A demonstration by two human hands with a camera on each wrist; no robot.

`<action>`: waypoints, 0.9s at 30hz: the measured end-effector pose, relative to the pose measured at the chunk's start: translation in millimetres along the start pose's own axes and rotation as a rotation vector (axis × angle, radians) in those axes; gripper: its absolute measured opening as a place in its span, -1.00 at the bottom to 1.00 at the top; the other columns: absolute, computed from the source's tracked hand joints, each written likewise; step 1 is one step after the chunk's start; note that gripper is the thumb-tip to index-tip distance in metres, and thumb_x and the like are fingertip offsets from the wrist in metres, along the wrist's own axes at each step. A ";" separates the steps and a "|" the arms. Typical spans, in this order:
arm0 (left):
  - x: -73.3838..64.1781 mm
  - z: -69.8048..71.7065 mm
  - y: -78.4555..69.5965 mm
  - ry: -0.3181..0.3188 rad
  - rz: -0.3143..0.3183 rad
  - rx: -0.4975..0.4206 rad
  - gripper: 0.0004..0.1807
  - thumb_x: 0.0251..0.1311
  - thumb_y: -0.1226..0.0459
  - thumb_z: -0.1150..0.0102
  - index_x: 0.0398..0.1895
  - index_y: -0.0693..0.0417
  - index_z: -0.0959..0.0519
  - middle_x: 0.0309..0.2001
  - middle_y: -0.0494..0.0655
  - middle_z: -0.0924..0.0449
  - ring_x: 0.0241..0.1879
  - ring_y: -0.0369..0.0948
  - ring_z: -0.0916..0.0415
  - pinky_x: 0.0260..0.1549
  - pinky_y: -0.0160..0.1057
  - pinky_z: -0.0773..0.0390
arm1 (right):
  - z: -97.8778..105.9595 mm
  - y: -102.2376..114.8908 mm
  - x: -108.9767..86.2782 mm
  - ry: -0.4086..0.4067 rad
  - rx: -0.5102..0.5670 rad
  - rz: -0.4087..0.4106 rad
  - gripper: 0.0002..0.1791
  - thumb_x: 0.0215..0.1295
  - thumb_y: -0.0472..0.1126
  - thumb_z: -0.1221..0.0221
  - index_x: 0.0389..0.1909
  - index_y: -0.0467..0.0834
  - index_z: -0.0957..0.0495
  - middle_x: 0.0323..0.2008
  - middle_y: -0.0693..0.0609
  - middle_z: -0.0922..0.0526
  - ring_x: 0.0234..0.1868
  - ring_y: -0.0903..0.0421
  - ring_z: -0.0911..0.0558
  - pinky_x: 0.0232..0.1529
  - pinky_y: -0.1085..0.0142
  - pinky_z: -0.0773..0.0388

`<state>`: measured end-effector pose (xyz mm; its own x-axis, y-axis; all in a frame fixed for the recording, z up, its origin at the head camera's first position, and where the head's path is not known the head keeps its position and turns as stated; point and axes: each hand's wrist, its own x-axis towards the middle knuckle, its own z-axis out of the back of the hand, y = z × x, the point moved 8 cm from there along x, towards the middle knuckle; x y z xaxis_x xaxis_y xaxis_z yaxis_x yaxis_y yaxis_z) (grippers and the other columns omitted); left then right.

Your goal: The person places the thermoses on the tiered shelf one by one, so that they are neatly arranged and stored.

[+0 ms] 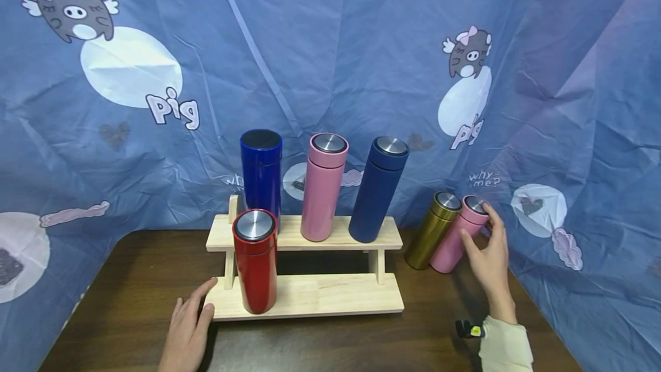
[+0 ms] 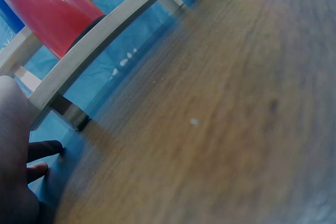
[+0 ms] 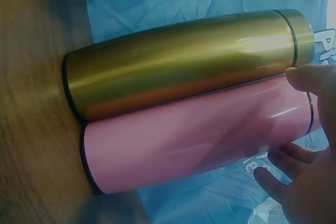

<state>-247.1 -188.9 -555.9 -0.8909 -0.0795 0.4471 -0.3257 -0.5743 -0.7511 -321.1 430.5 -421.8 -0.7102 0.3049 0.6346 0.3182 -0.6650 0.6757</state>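
My right hand (image 1: 492, 254) is around the upper part of a pink thermos (image 3: 194, 140), thumb on one side and fingers on the other. That thermos stands on the table at the right, against a gold thermos (image 3: 178, 66). My left hand (image 1: 187, 329) rests by the left end of a two-tier wooden rack (image 1: 335, 297), fingertips at its lower shelf. On that shelf stands a red thermos (image 1: 256, 271). The upper shelf holds a bright blue thermos (image 1: 261, 177), another pink thermos (image 1: 322, 194) and a dark blue thermos (image 1: 377, 194), all upright.
A brown wooden table (image 1: 310, 343) carries everything. A blue cloth (image 1: 392, 45) with cartoon pigs hangs behind and at the right side. Near my right wrist is a small black item (image 1: 465, 329) with a yellow mark.
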 end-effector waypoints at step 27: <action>-0.3 0.6 -2.4 0.005 0.014 0.011 -0.57 0.72 0.29 0.06 0.50 0.23 -0.49 0.42 0.41 -0.58 0.37 0.53 -0.47 0.53 0.65 0.06 | 9.5 -1.9 -2.2 -0.197 0.016 -0.038 -0.23 0.26 -0.43 -0.54 0.46 -0.34 -0.44 0.50 -0.23 -0.55 0.24 0.46 -0.51 0.21 0.50 -0.53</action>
<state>-245.9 -187.9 -554.0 -0.8971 -0.0837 0.4339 -0.3094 -0.5821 -0.7519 -314.2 437.5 -420.9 -0.5859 0.4584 0.6683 0.3045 -0.6397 0.7058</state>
